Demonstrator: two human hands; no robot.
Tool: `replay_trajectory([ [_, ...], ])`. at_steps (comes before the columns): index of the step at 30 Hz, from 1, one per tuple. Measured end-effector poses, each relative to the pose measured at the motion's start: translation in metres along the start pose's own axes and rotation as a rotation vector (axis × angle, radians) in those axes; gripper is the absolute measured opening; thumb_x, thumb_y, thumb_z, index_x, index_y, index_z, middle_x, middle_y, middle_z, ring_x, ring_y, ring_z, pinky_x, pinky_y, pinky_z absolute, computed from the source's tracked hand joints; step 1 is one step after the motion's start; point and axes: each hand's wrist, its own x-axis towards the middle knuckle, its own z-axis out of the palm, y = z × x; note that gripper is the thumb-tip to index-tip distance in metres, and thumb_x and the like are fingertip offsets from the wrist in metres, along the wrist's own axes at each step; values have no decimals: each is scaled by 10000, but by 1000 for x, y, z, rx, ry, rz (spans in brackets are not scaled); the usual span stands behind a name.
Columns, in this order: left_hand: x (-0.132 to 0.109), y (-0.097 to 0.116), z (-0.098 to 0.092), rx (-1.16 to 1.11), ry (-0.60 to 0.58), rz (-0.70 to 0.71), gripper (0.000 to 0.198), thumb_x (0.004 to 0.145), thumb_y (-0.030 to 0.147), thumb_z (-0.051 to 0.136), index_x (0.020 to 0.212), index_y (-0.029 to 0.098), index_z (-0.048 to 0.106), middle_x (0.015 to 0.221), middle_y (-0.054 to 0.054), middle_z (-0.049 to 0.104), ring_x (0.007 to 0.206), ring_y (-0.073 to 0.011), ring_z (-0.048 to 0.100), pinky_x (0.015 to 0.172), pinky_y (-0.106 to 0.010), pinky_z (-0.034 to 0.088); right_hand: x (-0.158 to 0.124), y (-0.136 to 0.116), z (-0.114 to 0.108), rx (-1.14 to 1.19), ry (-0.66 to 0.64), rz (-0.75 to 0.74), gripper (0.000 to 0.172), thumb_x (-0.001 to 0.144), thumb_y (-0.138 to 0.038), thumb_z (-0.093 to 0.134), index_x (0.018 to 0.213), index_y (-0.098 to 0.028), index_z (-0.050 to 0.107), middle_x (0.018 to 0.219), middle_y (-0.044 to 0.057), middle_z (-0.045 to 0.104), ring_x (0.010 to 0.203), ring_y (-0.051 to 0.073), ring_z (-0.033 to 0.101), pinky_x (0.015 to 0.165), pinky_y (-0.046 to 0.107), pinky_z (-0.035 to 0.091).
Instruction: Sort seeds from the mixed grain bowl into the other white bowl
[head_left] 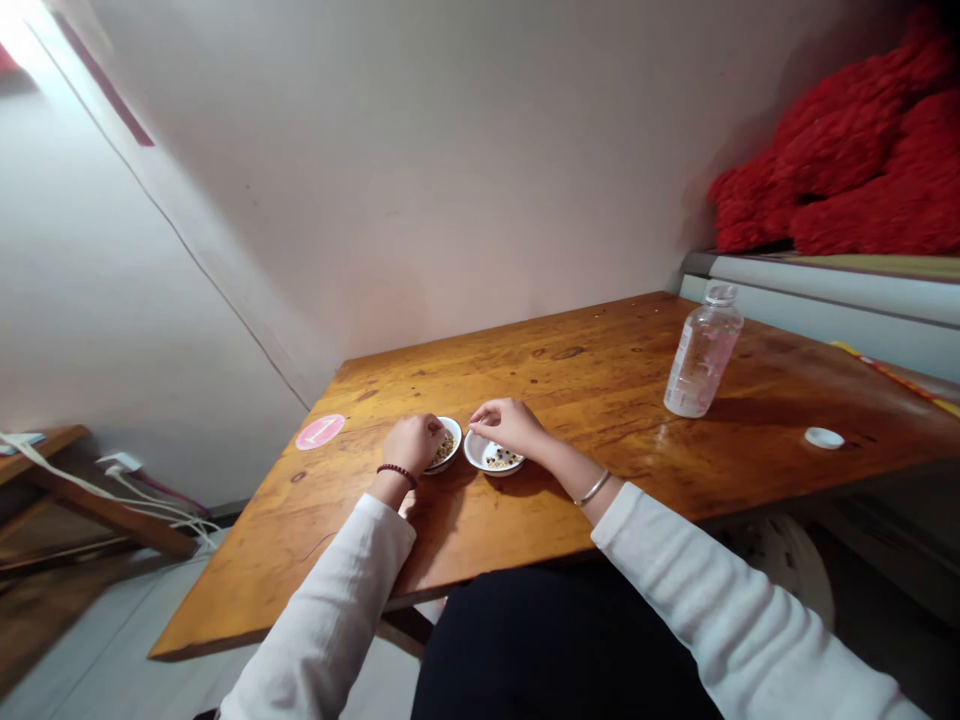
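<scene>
Two small white bowls sit side by side on the wooden table (570, 400). The left bowl (450, 447) holds pale grains or beans; the right bowl (491, 458) holds a few mixed pale and dark ones. My left hand (411, 443) is curled closed over the left bowl's near rim, a dark bead bracelet on the wrist. My right hand (508, 422) hovers over the right bowl's far edge with fingertips pinched together; what they pinch is too small to see. A silver bangle is on that wrist.
An uncapped clear plastic bottle (703, 352) stands at the right, its white cap (823, 437) lying nearer the right edge. A pink round sticker (320, 431) lies at the table's left corner. Red fluffy fabric (847, 150) rests on a ledge. Cables (112, 480) run over a low bench at left.
</scene>
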Motion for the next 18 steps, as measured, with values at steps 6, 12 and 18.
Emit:
replay_trajectory([
  [6,-5,3,-10,58,-105,10,277,830,369,493,833,247,743,854,-82,737,806,-222,669,659,-250,441,1,2,0,-11,-1,-15,163,745,-328,664,829,-205,731,812,26,740,780,156,681,670,223,492],
  [12,-3,3,-12,-6,-150,22,225,793,391,569,875,289,752,889,-44,741,828,-217,671,640,-233,436,1,2,-1,-16,-20,-33,166,769,-317,641,836,-198,735,846,38,740,803,160,672,698,227,498],
  [18,-2,2,-10,4,-159,7,215,794,388,576,866,280,748,881,-43,737,824,-217,668,639,-237,438,0,0,-1,-44,-25,-26,173,769,-318,640,842,-199,742,840,41,739,801,163,666,694,224,493],
])
